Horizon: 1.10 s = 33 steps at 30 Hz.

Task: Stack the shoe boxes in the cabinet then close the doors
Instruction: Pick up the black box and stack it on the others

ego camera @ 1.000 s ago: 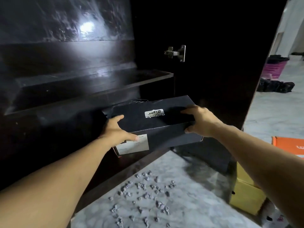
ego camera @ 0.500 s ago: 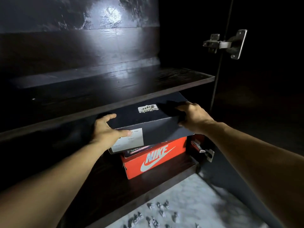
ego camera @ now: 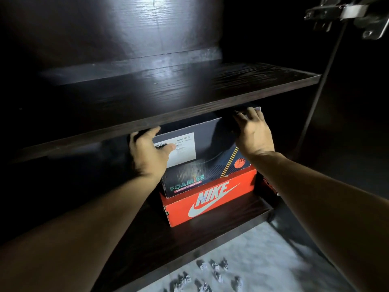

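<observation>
A dark navy shoe box (ego camera: 207,137) with a white label sits on top of a dark Foamies box (ego camera: 189,178), which lies on an orange Nike box (ego camera: 210,199) in the cabinet's lower compartment. My left hand (ego camera: 147,152) grips the navy box's left front corner, thumb across the label. My right hand (ego camera: 252,131) holds its right side, fingers reaching over the top edge. The box's top is mostly hidden under the shelf (ego camera: 168,102).
The dark cabinet has a bare middle shelf above the stack. A metal hinge (ego camera: 345,15) sits at top right beside the open door (ego camera: 357,123). Below the cabinet floor (ego camera: 147,239), grey marble flooring (ego camera: 263,260) carries several small grey scraps (ego camera: 210,272).
Both hands have pushed the navy box deeper under the shelf, onto the stack. The Foamies box beneath it now shows, and my view has moved closer and lower.
</observation>
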Available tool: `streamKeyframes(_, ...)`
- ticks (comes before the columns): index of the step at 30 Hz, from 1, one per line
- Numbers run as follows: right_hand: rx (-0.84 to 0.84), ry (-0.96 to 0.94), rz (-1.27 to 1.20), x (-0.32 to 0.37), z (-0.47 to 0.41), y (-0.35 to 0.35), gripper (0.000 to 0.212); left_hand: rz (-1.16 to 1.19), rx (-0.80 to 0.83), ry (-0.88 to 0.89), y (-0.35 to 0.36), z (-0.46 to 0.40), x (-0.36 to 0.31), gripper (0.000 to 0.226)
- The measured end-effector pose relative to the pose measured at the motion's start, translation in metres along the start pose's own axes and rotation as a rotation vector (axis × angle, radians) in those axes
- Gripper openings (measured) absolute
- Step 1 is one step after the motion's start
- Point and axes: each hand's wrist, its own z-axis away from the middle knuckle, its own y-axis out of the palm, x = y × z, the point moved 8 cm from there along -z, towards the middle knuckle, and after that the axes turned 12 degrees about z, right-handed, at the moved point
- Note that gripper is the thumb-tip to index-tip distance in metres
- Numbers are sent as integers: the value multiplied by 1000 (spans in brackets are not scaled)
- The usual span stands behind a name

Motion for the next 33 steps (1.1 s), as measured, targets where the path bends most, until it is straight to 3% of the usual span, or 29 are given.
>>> streamKeyframes(4,61,-101,-74,11,2,14,56,-258,104,156,13,-2,-6,62)
streamKeyframes(7,119,-164,-16,20,5,23,66,-694,211,496,28,1,-20,63)
streamKeyframes(9,175,-209,10,28,8,29,74,-863,320,657,43,10,-19,68)
streamKeyframes(13,245,-212,31,30,8,38,85,-1018,446,655,55,21,0,85)
streamKeyframes(19,335,-200,71,25,3,44,97,-1061,520,624,60,19,0,94)
streamKeyframes(23,381,-183,40,24,6,34,92,-1015,578,609,55,22,-6,96)
streamKeyframes(30,386,-86,-10,0,50,-24,79,-829,760,620,42,67,-25,73)
streamKeyframes(33,421,-48,16,-17,84,-67,71,-695,909,474,35,100,-41,40)
